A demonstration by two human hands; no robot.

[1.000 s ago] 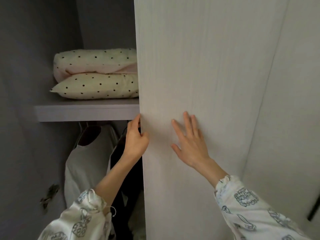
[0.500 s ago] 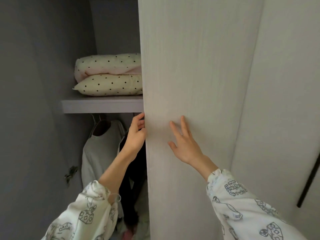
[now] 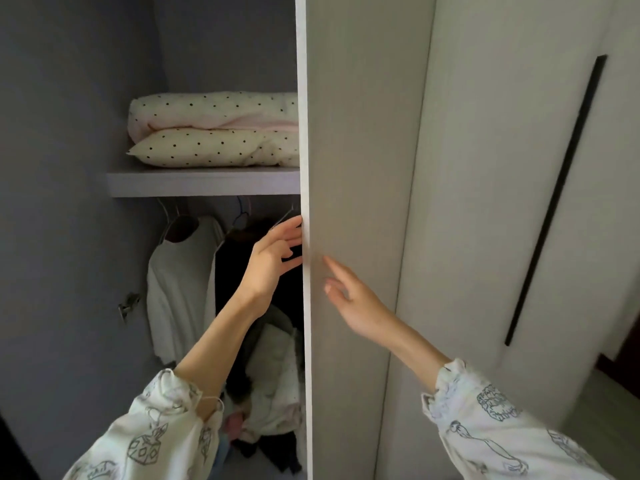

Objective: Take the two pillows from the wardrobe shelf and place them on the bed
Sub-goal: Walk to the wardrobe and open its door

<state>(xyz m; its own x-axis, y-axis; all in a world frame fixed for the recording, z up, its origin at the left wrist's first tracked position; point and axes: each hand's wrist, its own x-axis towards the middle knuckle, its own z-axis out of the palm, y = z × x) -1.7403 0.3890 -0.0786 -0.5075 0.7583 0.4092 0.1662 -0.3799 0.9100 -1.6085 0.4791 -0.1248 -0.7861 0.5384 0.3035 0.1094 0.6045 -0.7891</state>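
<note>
Pillows wait untouched while both hands work at the wardrobe door (image 3: 349, 168). The left hand (image 3: 273, 261) reaches up with fingers spread and slightly curled, its fingertips (image 3: 294, 223) at the door's pale front edge, holding nothing. Just across that edge, the right hand (image 3: 353, 299) is open too, fingers loosely extended, close to the door's outer face; whether it touches the panel cannot be told. Both forearms come out of white sleeves printed with line drawings.

Behind the left hand, inside the opening, a white garment (image 3: 176, 289) and a dark garment (image 3: 235, 268) hang on hangers, with a heap of clothes (image 3: 273, 393) below them. Above the hangers runs the wardrobe shelf (image 3: 201, 183). On it the two cream, black-dotted pillows lie stacked, the upper pillow (image 3: 214, 109) resting on the lower pillow (image 3: 214, 148), their right ends hidden by the door. Farther right, another door carries a long dark handle (image 3: 554, 202).
</note>
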